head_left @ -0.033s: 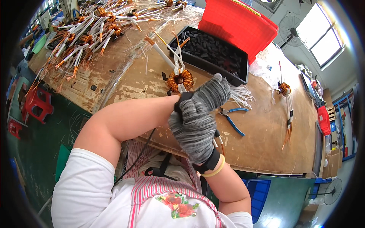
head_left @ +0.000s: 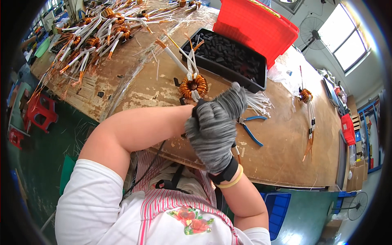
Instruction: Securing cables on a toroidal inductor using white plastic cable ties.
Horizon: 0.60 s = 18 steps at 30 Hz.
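Both my hands wear grey striped knit gloves and cross over the table's near edge. My left hand (head_left: 231,100) points away to the right, its fingers bunched together with nothing visible in them. My right hand (head_left: 211,132) closes over the wrist end of the left glove, where a black band (head_left: 199,109) shows. Wire ends (head_left: 236,150) with a dark sleeve poke out beside my right wrist; whatever they belong to is hidden underneath. Just beyond my hands, a copper-wound toroidal coil (head_left: 187,88) lies with white-sleeved leads. Blue-handled cutting pliers (head_left: 250,126) lie open to the right.
A black bin (head_left: 261,85) of small black pieces stands beyond, with a red crate (head_left: 255,30) behind it. White cable ties (head_left: 259,103) lie near the bin. Many leaded coils (head_left: 93,42) pile up far left; another coil (head_left: 305,95) lies right. A red stool (head_left: 42,113) stands on the floor.
My right hand has shifted slightly up and to the right over the left glove. My left hand has tilted a little. The things on the table have not moved.
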Motion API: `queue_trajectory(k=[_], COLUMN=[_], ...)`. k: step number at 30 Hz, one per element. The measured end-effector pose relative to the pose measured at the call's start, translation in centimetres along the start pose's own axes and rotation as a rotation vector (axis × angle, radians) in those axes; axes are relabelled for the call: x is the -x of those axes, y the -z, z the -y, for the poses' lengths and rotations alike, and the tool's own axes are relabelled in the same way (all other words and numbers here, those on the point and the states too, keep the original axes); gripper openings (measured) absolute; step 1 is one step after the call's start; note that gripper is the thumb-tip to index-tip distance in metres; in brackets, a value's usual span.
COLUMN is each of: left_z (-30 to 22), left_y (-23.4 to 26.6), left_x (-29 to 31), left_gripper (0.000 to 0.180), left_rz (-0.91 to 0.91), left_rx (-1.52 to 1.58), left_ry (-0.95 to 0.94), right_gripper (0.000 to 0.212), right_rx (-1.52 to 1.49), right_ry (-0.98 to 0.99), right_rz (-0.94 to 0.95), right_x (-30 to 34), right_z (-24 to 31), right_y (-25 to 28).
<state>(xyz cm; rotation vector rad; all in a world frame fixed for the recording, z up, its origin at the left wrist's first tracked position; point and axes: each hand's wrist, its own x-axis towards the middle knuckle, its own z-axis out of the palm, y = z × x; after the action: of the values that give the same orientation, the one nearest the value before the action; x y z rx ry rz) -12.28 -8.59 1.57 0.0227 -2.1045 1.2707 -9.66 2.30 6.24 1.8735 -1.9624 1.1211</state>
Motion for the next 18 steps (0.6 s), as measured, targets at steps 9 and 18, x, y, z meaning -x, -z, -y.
queue_trajectory(k=[9,18], left_z=[-2.0,3.1], left_y=[0.1,-2.5], left_x=[-1.8,-1.3], left_gripper=[0.011,0.019], left_rz=[0.541,0.399], left_rx=[0.464,1.987], left_ry=[-0.134,1.519], right_gripper=[0.016,0.016], right_rx=[0.159,-0.293], right_ry=[0.429,-0.187], right_rz=[0.305,0.137], right_x=[-1.8,0.6], right_z=[-0.4,0.2], right_y=[-0.2,0.8])
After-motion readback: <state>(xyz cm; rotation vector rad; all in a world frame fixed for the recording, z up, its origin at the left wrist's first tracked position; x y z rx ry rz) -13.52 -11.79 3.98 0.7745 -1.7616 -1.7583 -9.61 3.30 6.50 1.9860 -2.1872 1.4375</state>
